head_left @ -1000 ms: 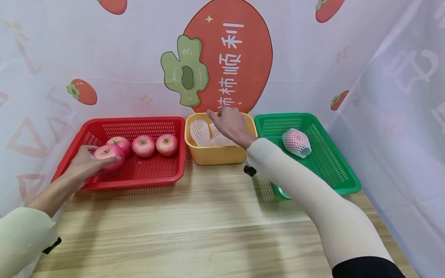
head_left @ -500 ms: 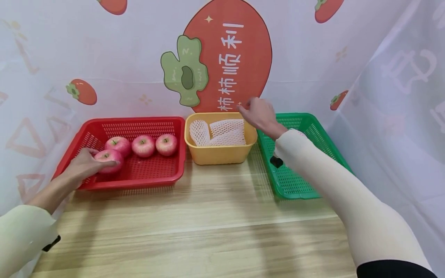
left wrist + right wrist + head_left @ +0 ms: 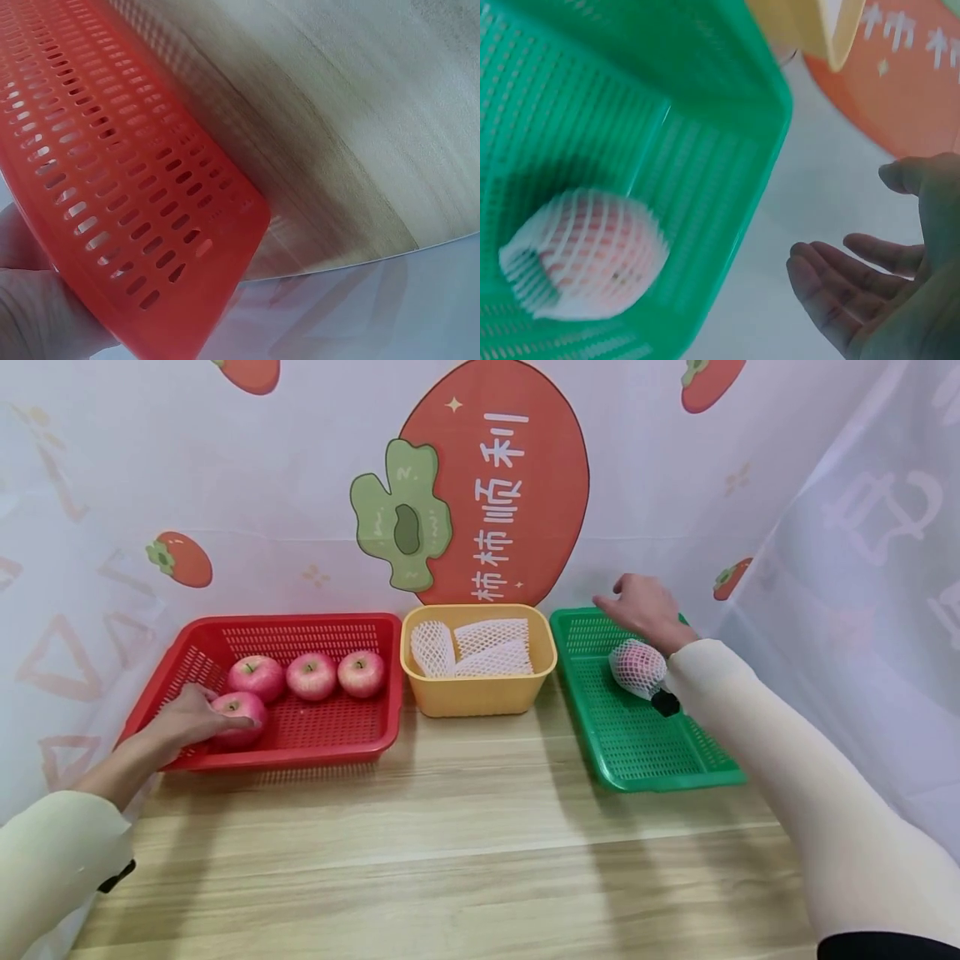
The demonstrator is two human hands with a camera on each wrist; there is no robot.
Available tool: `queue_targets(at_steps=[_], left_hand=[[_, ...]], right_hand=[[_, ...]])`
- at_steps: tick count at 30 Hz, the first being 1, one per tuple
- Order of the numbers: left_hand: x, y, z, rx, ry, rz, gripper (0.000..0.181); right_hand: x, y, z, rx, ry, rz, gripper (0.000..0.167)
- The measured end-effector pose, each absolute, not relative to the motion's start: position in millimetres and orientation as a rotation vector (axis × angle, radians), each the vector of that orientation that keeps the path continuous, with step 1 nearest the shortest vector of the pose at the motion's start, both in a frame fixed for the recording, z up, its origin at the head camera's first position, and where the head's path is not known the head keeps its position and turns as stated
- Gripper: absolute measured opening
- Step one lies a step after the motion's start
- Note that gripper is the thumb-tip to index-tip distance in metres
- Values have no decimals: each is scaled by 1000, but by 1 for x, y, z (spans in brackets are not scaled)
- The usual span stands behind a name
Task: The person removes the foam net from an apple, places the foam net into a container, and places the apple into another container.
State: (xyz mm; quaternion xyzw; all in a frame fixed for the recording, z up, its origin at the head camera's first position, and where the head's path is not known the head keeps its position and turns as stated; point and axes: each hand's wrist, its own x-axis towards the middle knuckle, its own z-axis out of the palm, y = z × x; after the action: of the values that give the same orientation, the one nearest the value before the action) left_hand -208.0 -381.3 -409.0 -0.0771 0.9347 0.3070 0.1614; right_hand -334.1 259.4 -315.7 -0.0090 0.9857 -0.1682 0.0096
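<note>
In the head view my left hand [image 3: 186, 718] grips a red apple [image 3: 238, 714] at the front left of the red basket [image 3: 322, 747]. Three more apples [image 3: 311, 677] stand along the basket's back. The left wrist view shows part of that hand [image 3: 37, 315] behind the basket's perforated wall [image 3: 150, 195]; the apple itself is hidden there. My right hand [image 3: 647, 610] hovers over the back of the green basket [image 3: 637, 764], fingers loosely bent and holding nothing. Below it lies an apple in a white foam net [image 3: 600, 255], near the basket's wall in the right wrist view.
Between the two baskets stands a yellow bin [image 3: 472, 695] with several white foam nets [image 3: 491, 639] inside. All three containers stand along the back of the wooden table [image 3: 420, 860]. A printed cloth [image 3: 300, 460] hangs behind and at both sides.
My right hand has travelled right, from above the yellow bin to above the green basket. My left hand keeps its hold on the apple, which sits slightly nearer the basket's front.
</note>
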Motion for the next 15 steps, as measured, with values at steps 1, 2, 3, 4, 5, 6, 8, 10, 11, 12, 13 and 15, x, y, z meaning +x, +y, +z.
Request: queue_targets(at_steps=[1, 2, 3, 4, 5, 6, 8, 10, 11, 12, 13, 15], left_hand=[[-208, -382, -409, -228, 2663, 861, 54], [-208, -383, -409, -231, 2656, 853, 57], [-208, -383, -409, -235, 2649, 845, 61], [-208, -384, -409, -238, 2640, 842, 65], [-208, -384, -409, -241, 2631, 838, 68], [-209, -384, -409, -241, 2626, 839, 70], [-210, -384, -409, -237, 2612, 852, 68], [-210, -383, -408, -232, 2605, 862, 65], [-210, -383, -408, -229, 2604, 863, 64], [-209, -383, -408, -227, 2602, 861, 64], [-209, -383, -407, -227, 2599, 856, 65], [-207, -383, -406, -230, 2591, 838, 73]], right_hand=[[-334, 264, -316, -28, 3062, -518, 68], [-335, 269, -317, -28, 3047, -512, 69], [-335, 274, -317, -31, 3034, -505, 70], [-336, 278, -318, -38, 3023, -494, 70], [-336, 282, -320, -43, 3013, -487, 70], [-336, 286, -321, -51, 3003, -476, 71], [-337, 294, -324, -65, 2985, -451, 73], [-337, 299, -327, -81, 2968, -424, 73], [-336, 301, -329, -86, 2962, -413, 74], [-336, 304, -330, -95, 2956, -403, 74], [-336, 306, -332, -99, 2950, -395, 73], [-336, 310, -336, -103, 2931, -377, 74]])
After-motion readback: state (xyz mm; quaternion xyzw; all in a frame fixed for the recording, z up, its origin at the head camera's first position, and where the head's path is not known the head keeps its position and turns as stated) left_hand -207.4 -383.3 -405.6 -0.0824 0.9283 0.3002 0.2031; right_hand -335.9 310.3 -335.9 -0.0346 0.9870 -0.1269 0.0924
